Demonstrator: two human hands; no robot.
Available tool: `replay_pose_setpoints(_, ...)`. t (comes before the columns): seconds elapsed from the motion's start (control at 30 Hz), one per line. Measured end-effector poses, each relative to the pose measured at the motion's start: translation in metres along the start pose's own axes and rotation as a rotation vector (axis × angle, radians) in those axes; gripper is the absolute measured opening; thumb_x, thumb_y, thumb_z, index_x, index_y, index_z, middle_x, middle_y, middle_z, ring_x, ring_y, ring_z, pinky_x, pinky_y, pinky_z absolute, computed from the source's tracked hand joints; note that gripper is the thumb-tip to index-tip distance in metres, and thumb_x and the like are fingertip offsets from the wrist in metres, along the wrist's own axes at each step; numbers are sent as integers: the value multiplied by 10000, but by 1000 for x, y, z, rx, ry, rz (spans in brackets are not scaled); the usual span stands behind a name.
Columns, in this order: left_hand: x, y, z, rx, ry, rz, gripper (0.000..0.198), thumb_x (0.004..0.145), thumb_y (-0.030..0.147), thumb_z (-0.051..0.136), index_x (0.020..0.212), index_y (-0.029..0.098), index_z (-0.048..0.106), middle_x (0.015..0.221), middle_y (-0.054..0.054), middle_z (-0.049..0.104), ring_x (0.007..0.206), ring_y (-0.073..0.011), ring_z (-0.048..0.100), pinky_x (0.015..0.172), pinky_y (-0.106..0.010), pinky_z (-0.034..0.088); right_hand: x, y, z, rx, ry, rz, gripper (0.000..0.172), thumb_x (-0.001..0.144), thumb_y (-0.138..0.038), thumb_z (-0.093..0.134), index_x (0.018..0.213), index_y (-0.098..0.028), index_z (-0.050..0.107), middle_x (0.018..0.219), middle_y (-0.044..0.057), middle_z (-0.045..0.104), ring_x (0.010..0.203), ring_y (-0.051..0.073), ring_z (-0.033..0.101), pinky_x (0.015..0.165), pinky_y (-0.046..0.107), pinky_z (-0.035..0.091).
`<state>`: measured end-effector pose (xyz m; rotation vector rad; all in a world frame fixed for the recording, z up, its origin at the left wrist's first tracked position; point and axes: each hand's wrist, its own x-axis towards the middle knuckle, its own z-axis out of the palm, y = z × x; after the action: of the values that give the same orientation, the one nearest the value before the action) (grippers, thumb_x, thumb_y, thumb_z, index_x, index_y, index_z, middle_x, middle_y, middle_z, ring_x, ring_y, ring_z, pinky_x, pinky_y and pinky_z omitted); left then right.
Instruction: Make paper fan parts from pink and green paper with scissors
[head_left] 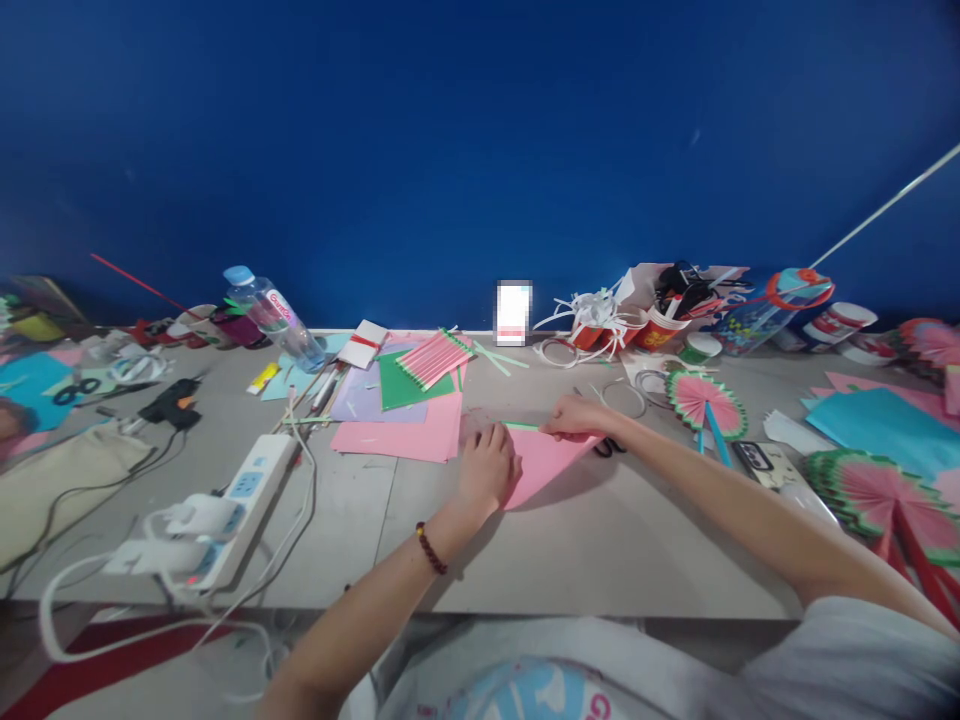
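Note:
A pink paper sheet (541,468) with a green strip along its far edge lies before me, its right side lifted off the table. My left hand (489,468) rests on the sheet's left part, fingers bent and pressed down on it. At the far right end of the green edge, my right hand (576,418) is closed in a pinch on the paper. Black scissor handles (609,448) show partly beside my right wrist. Left of the hands are pink sheets (397,437), a green sheet (397,385) and a pleated pink piece (435,358).
A power strip (259,485) with white cables lies left, a tilted water bottle (281,322) behind it. A phone (514,313) stands by the blue wall. Cups, pink-green fans (707,405), another phone (763,463) and blue paper (889,430) are right. Part of another person's hand shows far left.

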<state>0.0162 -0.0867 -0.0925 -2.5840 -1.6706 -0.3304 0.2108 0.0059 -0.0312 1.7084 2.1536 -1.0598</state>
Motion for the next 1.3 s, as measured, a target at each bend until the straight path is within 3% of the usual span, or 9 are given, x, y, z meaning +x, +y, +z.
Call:
replay_pose_setpoints(0.4,0,-1,0,0,-14,4,400,908,306,450,1231,108,580,1294,-155,550,1168,-279,490,938,-443,391,6,3,-5,-72,-54,29,212,744,-317,618,626,-161,701,534,14,603,502,113,504,527,221,355)
replay_pose_setpoints(0.63,0,-1,0,0,-9,1,385,906,302,450,1223,130,586,1294,-152,543,1166,-281,487,930,-445,394,8,10,-3,-105,-13,20,318,772,-342,624,517,-150,615,526,32,598,518,137,528,507,244,342)
replay_pose_setpoints(0.93,0,-1,0,-11,-1,4,396,908,307,447,1230,114,575,1287,-150,552,1164,-275,487,937,-439,387,5,8,-5,-135,-36,16,287,775,-289,600,518,-160,601,491,-2,527,482,111,443,494,253,284)
replay_pose_setpoints(1.1,-1,-1,1,17,0,9,386,915,312,433,1202,110,595,1298,-154,546,1149,-286,494,930,-448,387,5,8,-8,-141,-49,18,322,750,-342,614,489,-161,562,450,-15,455,466,113,405,485,268,274)
replay_pose_setpoints(1.3,0,-2,1,20,3,15,389,916,312,440,1212,109,592,1301,-149,553,1198,-273,472,972,-442,365,8,5,-11,-207,-40,9,358,741,-350,647,456,-154,554,431,2,451,474,122,436,490,274,286)
